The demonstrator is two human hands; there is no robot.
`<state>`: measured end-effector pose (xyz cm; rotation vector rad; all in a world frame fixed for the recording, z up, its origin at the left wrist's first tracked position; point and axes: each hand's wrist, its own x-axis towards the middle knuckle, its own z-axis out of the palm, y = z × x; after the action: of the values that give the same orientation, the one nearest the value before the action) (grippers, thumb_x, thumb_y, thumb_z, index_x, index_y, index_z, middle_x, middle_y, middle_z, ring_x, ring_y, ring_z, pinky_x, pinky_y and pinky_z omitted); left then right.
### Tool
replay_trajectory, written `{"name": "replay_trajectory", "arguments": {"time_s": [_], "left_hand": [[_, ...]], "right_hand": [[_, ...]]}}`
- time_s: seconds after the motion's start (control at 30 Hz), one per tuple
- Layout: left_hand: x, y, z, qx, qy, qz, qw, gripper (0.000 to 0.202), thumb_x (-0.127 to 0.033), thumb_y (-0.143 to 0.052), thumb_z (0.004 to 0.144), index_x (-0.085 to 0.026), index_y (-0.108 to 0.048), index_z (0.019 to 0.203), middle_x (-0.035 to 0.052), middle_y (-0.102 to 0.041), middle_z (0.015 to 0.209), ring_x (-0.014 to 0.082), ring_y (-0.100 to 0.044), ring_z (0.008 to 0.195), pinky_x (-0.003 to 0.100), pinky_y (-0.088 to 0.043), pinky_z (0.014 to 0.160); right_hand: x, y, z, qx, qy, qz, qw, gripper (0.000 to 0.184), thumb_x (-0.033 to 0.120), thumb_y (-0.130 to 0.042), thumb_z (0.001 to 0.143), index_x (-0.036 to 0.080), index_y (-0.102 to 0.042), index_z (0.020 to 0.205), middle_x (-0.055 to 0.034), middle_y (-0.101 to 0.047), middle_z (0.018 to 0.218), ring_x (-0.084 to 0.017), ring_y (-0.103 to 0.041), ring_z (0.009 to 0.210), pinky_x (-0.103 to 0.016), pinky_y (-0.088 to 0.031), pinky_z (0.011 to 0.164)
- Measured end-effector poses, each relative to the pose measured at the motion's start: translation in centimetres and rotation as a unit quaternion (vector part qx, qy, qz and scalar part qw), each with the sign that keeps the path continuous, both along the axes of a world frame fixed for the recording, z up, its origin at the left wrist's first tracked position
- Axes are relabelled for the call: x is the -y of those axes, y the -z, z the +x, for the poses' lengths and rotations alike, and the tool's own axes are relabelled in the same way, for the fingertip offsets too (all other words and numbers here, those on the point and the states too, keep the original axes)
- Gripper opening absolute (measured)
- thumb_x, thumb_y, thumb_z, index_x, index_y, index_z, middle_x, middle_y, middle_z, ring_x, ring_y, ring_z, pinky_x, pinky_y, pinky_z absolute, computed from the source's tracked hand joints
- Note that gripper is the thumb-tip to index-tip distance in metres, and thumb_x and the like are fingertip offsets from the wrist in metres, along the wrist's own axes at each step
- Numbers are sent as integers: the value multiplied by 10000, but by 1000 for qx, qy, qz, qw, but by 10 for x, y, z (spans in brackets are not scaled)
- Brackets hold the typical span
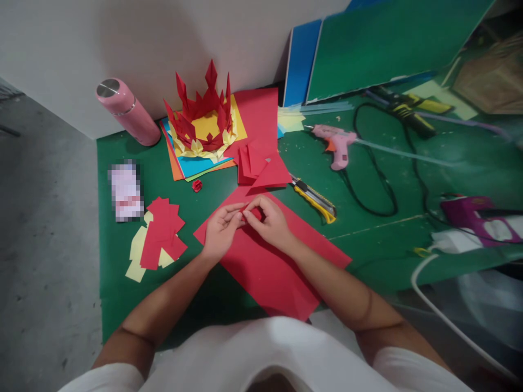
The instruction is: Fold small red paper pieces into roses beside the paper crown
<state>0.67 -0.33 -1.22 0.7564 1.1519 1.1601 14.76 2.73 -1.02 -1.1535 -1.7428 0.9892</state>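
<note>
Both hands meet above a large red paper sheet (pixel 281 261) that lies slanted on the green table. Between the fingertips of my left hand (pixel 224 224) and my right hand (pixel 267 219) is a small piece of folded red paper (pixel 254 213), pinched from both sides and partly hidden by the fingers. Just beyond the hands, some folded red paper pieces (pixel 255 166) rest on the sheet's far corner. A small red paper rose (pixel 196 185) sits to the left. Behind it stands a red and yellow paper crown (pixel 204 125) on a stack of coloured sheets.
A yellow utility knife (pixel 314 200) lies right of the hands, with a pink glue gun (pixel 335 142) and its looping cable beyond. Red and yellow paper squares (pixel 162 231), a blurred-out phone-like item (pixel 126 190) and a pink bottle (pixel 129 113) are at left. A purple power strip (pixel 469 212) is at right.
</note>
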Motion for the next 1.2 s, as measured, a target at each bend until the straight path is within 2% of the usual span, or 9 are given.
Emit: {"name": "replay_trajectory", "arguments": {"time_s": [0.1,0.23,0.43,0.67,0.8,1.0,1.2], "left_hand": [[0,-2,-1,-9,-6,-3,1000,426,-501,-742,730,-175,-674,995,51,-755,840,160,-715,741,340,-599,784],[1,-8,-2,-30,-5,17,999,368,-479,-730,752,-184,-691,969,62,-765,860,176,-726,806,325,-584,811],[3,-14,-1,-71,-1,86,994,322,-480,-699,783,-200,-726,940,82,-766,991,205,-724,948,345,-563,906],[3,-14,0,-63,-37,56,996,371,-482,-730,755,-205,-733,1002,84,-765,1030,193,-731,902,320,-592,842],[2,-12,-1,-75,-56,37,995,385,-469,-746,740,-205,-736,1020,81,-767,1019,166,-726,796,309,-605,782],[1,-9,-3,-76,-68,34,994,369,-437,-754,733,-204,-738,1019,86,-755,1071,151,-720,790,299,-602,786],[3,-9,-1,-78,-59,34,995,342,-405,-753,735,-200,-738,1008,84,-759,1057,192,-729,905,336,-596,862]], "right_hand": [[1,1,-1,-48,17,-40,998,156,324,-610,852,228,-492,886,21,-524,769,-120,-471,627,-266,-385,576],[-1,0,1,-136,-1,-135,981,344,435,-683,806,237,-491,1011,18,-544,824,-107,-495,622,-253,-408,546],[-7,-6,7,-157,-18,-204,966,395,537,-776,683,201,-594,782,7,-598,736,-114,-529,616,-264,-455,555],[-6,-12,8,-166,-35,-203,964,366,527,-747,730,197,-591,716,17,-605,669,-109,-536,582,-271,-470,589],[-6,-14,8,-159,-44,-194,967,340,544,-669,803,206,-631,797,-12,-649,752,-128,-591,651,-282,-509,646],[-5,-6,7,-192,-21,-201,961,409,542,-722,755,228,-600,988,-18,-641,852,-136,-617,730,-271,-525,654],[-2,-1,4,-176,-11,-183,967,370,534,-738,734,217,-606,873,-18,-637,838,-152,-619,741,-305,-538,681]]}}
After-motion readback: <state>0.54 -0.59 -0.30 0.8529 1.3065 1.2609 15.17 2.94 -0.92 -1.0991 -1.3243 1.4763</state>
